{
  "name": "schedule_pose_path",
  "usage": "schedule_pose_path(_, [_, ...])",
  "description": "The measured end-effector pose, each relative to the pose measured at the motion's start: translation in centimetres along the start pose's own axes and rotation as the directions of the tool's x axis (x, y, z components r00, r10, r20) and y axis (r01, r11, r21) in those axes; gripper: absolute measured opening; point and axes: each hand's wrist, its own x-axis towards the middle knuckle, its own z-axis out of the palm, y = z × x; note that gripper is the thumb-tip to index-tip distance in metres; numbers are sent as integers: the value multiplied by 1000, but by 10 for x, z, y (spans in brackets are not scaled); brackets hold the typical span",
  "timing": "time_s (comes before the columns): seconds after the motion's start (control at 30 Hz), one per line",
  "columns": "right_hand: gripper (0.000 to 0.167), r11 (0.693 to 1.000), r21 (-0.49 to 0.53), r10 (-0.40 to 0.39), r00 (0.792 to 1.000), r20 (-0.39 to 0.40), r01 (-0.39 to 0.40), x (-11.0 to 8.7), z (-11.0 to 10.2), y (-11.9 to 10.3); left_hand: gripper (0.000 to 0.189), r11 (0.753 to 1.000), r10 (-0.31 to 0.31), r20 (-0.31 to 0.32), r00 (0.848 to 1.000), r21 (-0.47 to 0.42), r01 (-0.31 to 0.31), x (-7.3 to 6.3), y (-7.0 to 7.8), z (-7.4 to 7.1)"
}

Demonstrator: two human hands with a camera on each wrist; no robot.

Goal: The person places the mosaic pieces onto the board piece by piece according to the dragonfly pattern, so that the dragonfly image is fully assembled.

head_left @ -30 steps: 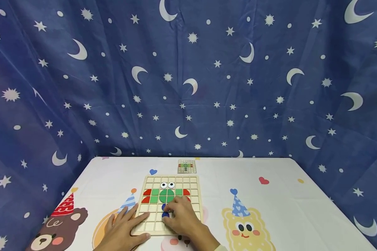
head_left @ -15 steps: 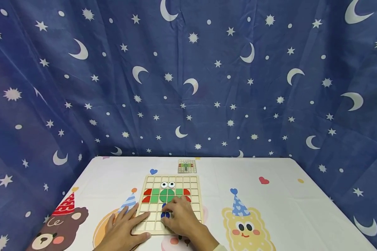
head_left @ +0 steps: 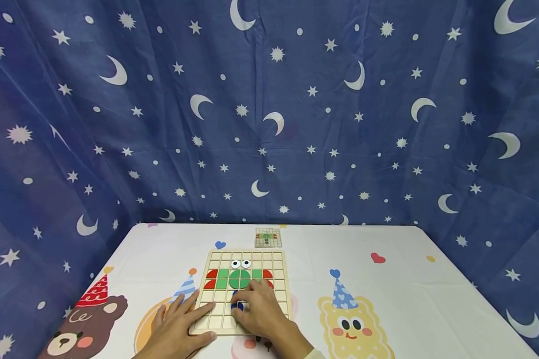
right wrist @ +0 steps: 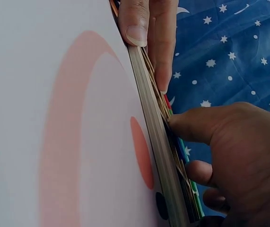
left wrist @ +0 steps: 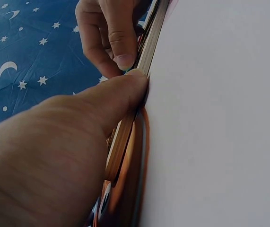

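Note:
A square wooden grid board (head_left: 215,321) lies on the table, with colored flat pieces in its cells. My left hand (head_left: 175,324) rests with spread fingers on the board's left side, its thumb (left wrist: 120,90) against the near edge. My right hand (head_left: 262,309) bends over the lower middle of the grid, thumb and index finger pinching at a dark blue rounded piece (head_left: 238,306). Another blue piece (head_left: 235,293) peeks out above the index finger. Higher up are a green circle (head_left: 239,279) made of quarters, green squares (head_left: 222,278), red rounded pieces (head_left: 210,279) and two eye pieces (head_left: 241,264).
A small pattern card (head_left: 268,238) showing a similar figure lies behind the board. The white tablecloth (head_left: 431,309) carries printed cartoon animals and hearts. A blue curtain (head_left: 296,164) with moons and stars hangs behind and at the sides.
The right thumb and index finger shift slightly over the blue pieces, which show a little more, then less. The left hand stays on the board.

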Motion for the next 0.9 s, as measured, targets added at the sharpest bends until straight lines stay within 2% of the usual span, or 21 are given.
schedule_pose_path(0.3, [11, 999, -32, -32, 999, -28, 31, -2, -1, 2, 68, 1000, -2, 5, 1000, -1, 2, 2, -2, 1])
schedule_pose_path(0.53, [22, 995, 75, 64, 996, -61, -59, -4, -5, 3, 68, 1000, 0, -3, 1000, 2, 0, 1, -2, 3])
schedule_pose_path(0.67, [25, 995, 58, 84, 992, -96, -79, -3, -6, 5, 67, 1000, 9, -20, 1000, 0, -9, 1, -1, 3])
schedule_pose_path(0.9, [17, 993, 48, 108, 993, -54, -105, -2, -6, 5, 66, 1000, 14, -29, 999, 5, -14, 1, -1, 2])
